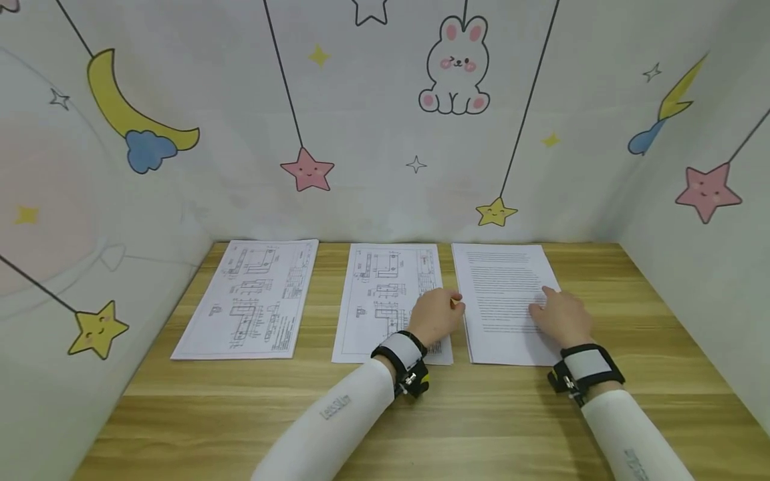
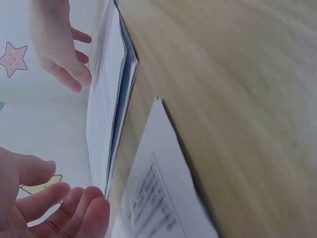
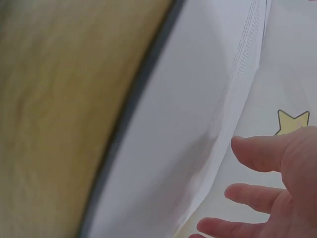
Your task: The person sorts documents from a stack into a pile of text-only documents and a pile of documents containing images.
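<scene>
A stack of printed text sheets (image 1: 499,294) lies at the right of the wooden table. My left hand (image 1: 434,317) is at the stack's left edge, its fingers loosely bent, over the right side of the middle stack of drawings (image 1: 385,280). In the left wrist view, the left hand's fingertips (image 2: 94,213) are right at the edge of the text stack (image 2: 106,84), whose layers fan slightly at one corner. My right hand (image 1: 565,319) is over the stack's right side, fingers spread and loose. The right wrist view shows its thumb and fingers (image 3: 252,196) beside the paper (image 3: 183,99), grasping nothing.
Another stack of technical drawings (image 1: 246,300) lies at the left of the wooden table (image 1: 481,421). Behind the stacks rises a pale backdrop (image 1: 373,120) with cartoon stars, a moon and a rabbit; side panels flank the table. Both forearms wear white sleeves (image 1: 337,414) and wrist-strapped cameras.
</scene>
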`<move>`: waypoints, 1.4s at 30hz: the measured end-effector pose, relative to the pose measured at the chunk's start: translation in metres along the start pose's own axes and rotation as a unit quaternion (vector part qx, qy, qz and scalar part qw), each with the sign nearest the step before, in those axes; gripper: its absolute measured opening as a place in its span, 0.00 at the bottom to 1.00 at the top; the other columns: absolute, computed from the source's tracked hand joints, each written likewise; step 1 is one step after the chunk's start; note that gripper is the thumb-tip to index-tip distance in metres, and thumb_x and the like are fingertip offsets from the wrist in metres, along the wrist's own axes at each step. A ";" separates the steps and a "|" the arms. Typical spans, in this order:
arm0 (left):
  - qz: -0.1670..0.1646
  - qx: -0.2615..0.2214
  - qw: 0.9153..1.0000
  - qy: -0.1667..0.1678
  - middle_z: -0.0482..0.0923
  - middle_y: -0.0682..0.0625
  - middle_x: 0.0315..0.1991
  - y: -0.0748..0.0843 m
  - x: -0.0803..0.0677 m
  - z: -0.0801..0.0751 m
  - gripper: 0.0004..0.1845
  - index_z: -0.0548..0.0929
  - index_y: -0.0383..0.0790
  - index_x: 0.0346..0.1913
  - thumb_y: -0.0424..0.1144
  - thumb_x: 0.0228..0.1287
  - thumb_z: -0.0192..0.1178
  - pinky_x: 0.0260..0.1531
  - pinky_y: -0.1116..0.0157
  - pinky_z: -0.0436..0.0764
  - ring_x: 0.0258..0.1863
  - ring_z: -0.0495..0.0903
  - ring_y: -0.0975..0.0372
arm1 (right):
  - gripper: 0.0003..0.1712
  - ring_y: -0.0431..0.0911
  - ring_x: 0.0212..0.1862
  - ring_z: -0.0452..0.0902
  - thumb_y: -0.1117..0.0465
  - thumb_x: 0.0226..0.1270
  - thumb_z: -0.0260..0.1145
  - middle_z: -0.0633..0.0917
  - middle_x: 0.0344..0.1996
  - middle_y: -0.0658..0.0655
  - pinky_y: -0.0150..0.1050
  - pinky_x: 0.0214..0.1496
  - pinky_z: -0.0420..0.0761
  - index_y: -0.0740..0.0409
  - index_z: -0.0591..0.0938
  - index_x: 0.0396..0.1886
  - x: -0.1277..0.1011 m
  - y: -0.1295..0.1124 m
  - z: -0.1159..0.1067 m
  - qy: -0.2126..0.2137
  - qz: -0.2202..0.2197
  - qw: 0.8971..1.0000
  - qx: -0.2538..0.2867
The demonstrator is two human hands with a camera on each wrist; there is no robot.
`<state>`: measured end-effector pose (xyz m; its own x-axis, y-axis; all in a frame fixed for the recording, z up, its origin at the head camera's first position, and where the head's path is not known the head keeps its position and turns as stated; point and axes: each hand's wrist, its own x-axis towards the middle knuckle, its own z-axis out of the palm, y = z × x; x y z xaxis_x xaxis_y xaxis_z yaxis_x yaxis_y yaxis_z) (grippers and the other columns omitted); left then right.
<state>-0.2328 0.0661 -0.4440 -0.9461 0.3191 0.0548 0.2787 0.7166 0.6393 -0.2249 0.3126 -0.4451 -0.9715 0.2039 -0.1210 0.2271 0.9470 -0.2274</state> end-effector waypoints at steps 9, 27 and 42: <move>0.028 0.123 0.990 0.059 0.86 0.49 0.46 -0.019 -0.009 -0.035 0.15 0.84 0.45 0.55 0.45 0.71 0.57 0.23 0.70 0.75 0.33 0.82 0.61 | 0.35 0.78 0.65 0.63 0.51 0.72 0.53 0.67 0.66 0.81 0.72 0.59 0.71 0.70 0.66 0.71 -0.007 -0.030 -0.003 0.034 -0.056 0.998 -0.012; -0.033 0.169 0.981 0.086 0.85 0.43 0.51 -0.074 -0.030 -0.095 0.17 0.84 0.43 0.55 0.46 0.70 0.58 0.28 0.61 0.80 0.40 0.84 0.53 | 0.46 0.73 0.67 0.66 0.32 0.66 0.58 0.70 0.67 0.77 0.68 0.61 0.72 0.63 0.72 0.69 -0.025 -0.088 0.019 0.113 -0.173 0.978 0.002; -0.060 0.179 0.980 0.057 0.80 0.39 0.60 -0.114 -0.042 -0.130 0.22 0.79 0.39 0.62 0.46 0.70 0.57 0.41 0.54 0.83 0.50 0.83 0.49 | 0.46 0.69 0.72 0.62 0.30 0.65 0.57 0.69 0.70 0.72 0.67 0.68 0.67 0.58 0.71 0.71 -0.034 -0.115 0.023 0.130 -0.220 0.967 0.017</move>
<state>-0.2460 -0.1098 -0.4200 -0.9823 0.1619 0.0945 0.1847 0.9228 0.3380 -0.2163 0.1905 -0.4372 -0.9580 -0.1573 0.2397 -0.2141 0.9486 -0.2331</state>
